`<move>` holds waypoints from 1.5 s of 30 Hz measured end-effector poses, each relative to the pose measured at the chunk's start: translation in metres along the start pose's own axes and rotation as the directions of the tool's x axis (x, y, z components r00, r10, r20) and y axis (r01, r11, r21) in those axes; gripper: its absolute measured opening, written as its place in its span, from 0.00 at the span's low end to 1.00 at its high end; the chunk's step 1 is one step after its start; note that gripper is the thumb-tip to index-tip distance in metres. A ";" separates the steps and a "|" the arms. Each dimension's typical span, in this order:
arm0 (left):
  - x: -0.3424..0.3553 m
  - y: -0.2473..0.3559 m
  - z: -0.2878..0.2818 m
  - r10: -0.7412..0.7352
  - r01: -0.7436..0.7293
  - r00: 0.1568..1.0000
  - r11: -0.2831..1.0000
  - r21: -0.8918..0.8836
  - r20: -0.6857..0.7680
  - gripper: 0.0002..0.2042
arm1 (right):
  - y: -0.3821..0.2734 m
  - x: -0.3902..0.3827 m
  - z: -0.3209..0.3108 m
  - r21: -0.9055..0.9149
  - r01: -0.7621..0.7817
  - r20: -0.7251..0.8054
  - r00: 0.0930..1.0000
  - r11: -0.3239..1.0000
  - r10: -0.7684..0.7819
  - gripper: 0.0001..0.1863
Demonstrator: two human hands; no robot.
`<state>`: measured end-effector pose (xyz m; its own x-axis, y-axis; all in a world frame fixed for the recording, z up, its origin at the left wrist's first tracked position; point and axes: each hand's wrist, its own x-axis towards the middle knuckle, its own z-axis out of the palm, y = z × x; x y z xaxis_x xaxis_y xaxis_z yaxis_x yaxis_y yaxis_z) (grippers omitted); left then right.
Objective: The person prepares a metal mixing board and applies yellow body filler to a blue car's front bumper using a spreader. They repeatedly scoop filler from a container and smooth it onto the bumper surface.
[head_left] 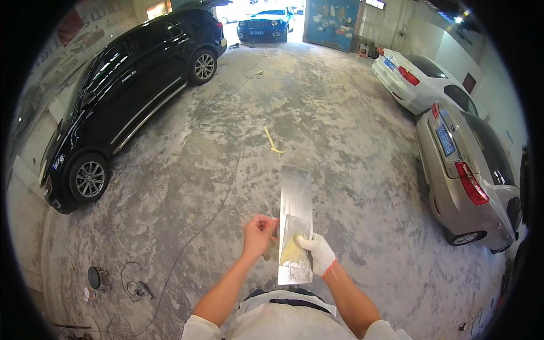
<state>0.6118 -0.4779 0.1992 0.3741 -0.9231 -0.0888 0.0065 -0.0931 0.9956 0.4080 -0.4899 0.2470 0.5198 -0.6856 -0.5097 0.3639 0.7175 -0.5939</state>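
Observation:
A long, flat metal plate [296, 192] is held upright before me, its long side running away from my body. My right hand [320, 255], in a white knit glove with an orange cuff edge, grips its right side, the thumb lying over the front. Against the plate's lower half lies a smaller translucent square sheet [298, 225], with a yellowish smear of paste [292, 252] below it. Bare, my left hand [259, 233] is closed in a pinch just left of the plate. A small reddish bit shows at its fingertips, too small to name.
A black SUV [136, 85] stands on the left; a white car [425, 82] and a beige car [470, 164] are on the right. A blue car [263, 25] is at the doorway. A cable [218, 204] and a yellow strip [270, 139] lie on the stained floor. A round black can [96, 277] stands lower left.

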 end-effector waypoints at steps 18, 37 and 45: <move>0.022 0.029 -0.038 -0.459 0.425 0.887 0.779 -0.460 0.041 0.14 | -0.002 0.012 0.000 -0.277 0.082 0.189 0.982 0.957 -0.030 0.24; 0.000 0.027 -0.022 -0.033 0.047 0.998 0.943 -0.329 0.046 0.18 | -0.022 0.002 0.014 -0.117 0.107 0.310 0.948 0.987 -0.065 0.26; 0.000 0.048 -0.004 -0.434 0.519 0.844 0.509 -0.686 0.316 0.16 | -0.008 0.005 0.028 -0.285 0.050 0.312 0.949 0.957 0.044 0.25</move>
<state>0.6163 -0.4808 0.2467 0.0196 -0.8564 -0.5159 0.8340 -0.2706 0.4808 0.4293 -0.4957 0.2661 0.7503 -0.5810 -0.3154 0.1538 0.6175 -0.7714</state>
